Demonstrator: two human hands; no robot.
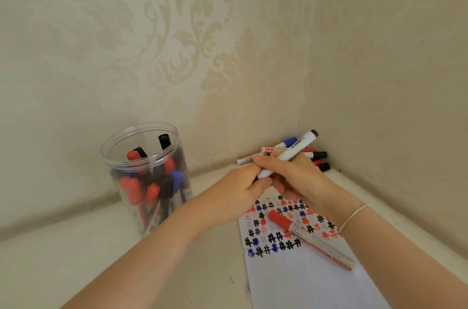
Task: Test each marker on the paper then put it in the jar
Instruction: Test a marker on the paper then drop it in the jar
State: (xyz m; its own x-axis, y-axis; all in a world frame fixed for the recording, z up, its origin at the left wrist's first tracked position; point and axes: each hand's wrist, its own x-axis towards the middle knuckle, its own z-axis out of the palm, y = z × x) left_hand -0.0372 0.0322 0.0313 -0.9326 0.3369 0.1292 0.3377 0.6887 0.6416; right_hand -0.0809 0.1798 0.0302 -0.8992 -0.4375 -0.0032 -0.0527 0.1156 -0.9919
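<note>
My right hand (295, 177) grips a white marker (297, 148) with a black end that points up and to the right. My left hand (243, 189) closes its fingers round the marker's lower end, where the cap sits hidden inside the fist. Both hands hover above the white paper (298, 273), which carries rows of black, red and blue hash marks. A red-capped marker (311, 241) lies diagonally on the paper. The clear plastic jar (121, 141) stands open at the left with several red, black and blue markers inside.
A pile of several loose markers (314, 155) lies in the corner behind my hands, against the patterned walls. The cream shelf (76, 258) runs along both walls, and its right edge passes close to my right forearm.
</note>
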